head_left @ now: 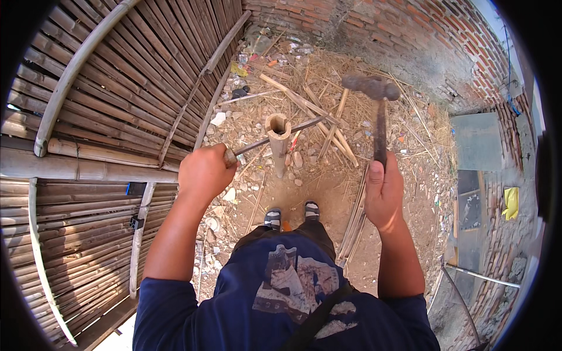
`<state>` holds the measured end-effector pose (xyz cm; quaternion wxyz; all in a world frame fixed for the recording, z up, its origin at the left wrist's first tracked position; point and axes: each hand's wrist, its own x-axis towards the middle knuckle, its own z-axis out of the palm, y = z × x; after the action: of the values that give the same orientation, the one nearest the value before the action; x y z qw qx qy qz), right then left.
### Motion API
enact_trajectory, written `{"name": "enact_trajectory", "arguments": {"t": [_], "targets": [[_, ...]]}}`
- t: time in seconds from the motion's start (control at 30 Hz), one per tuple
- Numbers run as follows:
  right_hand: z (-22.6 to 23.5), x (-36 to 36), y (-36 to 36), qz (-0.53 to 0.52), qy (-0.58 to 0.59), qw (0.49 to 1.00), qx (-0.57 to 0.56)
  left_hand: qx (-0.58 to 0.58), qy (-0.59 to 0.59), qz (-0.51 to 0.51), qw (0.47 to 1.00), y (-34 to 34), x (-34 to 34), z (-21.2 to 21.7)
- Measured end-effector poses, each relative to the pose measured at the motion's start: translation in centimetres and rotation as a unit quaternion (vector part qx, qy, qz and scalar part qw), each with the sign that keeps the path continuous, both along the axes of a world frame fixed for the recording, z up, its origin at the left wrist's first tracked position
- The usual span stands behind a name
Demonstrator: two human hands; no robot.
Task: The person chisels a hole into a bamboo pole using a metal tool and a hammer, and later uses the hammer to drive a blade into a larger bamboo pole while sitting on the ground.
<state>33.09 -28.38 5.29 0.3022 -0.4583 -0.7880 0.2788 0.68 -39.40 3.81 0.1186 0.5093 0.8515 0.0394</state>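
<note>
My left hand (205, 171) is closed around the wooden handle of a machete (309, 124). Its long dark blade slants away to the right, crossing a bamboo tube (280, 153) near the open top. Whether the blade passes behind the tube or cuts into its wall, I cannot tell. The tube stands upright on the ground in front of my feet, its hollow end facing up. On the right, my right hand (384, 193) grips a hammer (379, 130) by its dark handle, thumb along the shaft. The rusty hammer head is raised, well apart from the tube and blade.
Split bamboo sticks (328, 130) lie crossed on straw beyond the tube, and more strips (352, 225) lie beside my right foot. Stones and litter cover the dirt. A bamboo slat wall (111, 99) stands at left, a brick wall (398, 35) at the back and right.
</note>
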Motion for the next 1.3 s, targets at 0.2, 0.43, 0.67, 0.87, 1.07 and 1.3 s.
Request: {"name": "enact_trajectory", "arguments": {"t": [0.2,0.43,0.67,0.87,1.07,1.3], "targets": [[1.3,-0.6,0.5,0.06,-0.122,0.987,-0.085,-0.001,0.006,0.01,1.0,-0.6,-0.4,-0.1],[-2.4,-0.3,-0.1,0.041,-0.038,0.998,-0.009,-0.001,0.004,0.008,1.0,-1.0,-0.3,0.0],[2.0,-0.4,1.1,0.057,0.018,0.998,-0.033,-0.008,0.008,0.013,1.0,-1.4,-0.7,0.2],[-4.4,-0.5,0.2,0.041,-0.115,0.992,-0.023,-0.019,0.014,0.014,1.0,-0.9,-0.7,0.0],[2.5,-1.2,0.4,0.045,0.013,0.998,-0.041,-0.04,0.009,0.035,0.999,-1.4,-1.4,0.0],[-7.0,-1.5,-0.2,0.079,-0.166,0.983,-0.022,-0.023,0.011,0.015,1.0,-0.5,-1.1,-0.1]]}}
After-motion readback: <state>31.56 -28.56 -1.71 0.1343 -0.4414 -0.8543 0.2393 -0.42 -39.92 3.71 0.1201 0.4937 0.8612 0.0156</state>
